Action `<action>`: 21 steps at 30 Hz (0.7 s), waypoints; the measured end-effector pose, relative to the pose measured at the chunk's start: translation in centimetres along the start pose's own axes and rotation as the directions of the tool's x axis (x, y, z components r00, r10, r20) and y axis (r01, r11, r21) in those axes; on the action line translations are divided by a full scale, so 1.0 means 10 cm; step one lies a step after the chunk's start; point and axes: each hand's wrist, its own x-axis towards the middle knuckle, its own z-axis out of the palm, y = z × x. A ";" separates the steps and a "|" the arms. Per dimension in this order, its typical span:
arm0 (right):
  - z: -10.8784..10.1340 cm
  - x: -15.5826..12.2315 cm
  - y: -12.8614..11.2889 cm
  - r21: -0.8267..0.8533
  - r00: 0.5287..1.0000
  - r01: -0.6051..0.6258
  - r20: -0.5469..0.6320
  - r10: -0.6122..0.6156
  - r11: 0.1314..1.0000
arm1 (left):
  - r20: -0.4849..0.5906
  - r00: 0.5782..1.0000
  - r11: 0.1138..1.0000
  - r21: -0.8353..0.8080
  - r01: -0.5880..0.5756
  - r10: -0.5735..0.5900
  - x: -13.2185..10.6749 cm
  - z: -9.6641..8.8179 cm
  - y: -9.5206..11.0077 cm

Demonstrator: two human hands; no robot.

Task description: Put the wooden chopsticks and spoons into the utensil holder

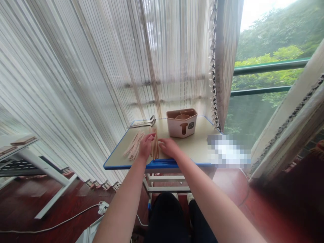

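A bundle of wooden chopsticks (155,143) lies lengthwise on the small beige table (197,146) with a blue edge. My left hand (145,146) rests just left of the bundle, fingers stretched out and touching its side. My right hand (169,147) lies flat on the table just right of the bundle, fingers extended toward it. A looser pile of paler wooden sticks (134,145) fans out left of my left hand.
A beige compartmented holder (181,123) with a mushroom print stands behind my right hand. Metal spoons (143,123) lie at the table's back left. Sheer curtains hang behind; a window is at right. A white folding table (22,152) stands left, cables on the floor.
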 end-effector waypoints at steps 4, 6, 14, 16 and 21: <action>0.03 0.02 -0.08 -0.191 0.999 0.038 0.032 -0.033 0.981 | -0.013 0.998 0.998 0.009 0.064 -0.064 0.03 0.02 -0.07; 0.03 0.02 -0.10 -0.218 0.999 0.030 0.017 -0.027 0.975 | -0.046 0.996 0.997 0.026 0.078 -0.077 0.06 0.01 -0.09; 0.00 0.22 -0.18 -0.298 0.957 -0.224 0.113 0.267 0.928 | -0.103 0.991 0.984 0.148 0.098 -0.083 0.07 -0.06 -0.10; -0.02 0.30 -0.21 -0.321 0.936 -0.262 0.144 0.320 0.910 | -0.110 0.989 0.981 0.159 0.113 -0.096 0.06 -0.06 -0.07; -0.14 0.34 -0.26 -0.337 0.916 -0.313 0.138 0.375 0.888 | -0.197 0.978 0.969 0.225 0.105 -0.060 0.01 -0.09 0.01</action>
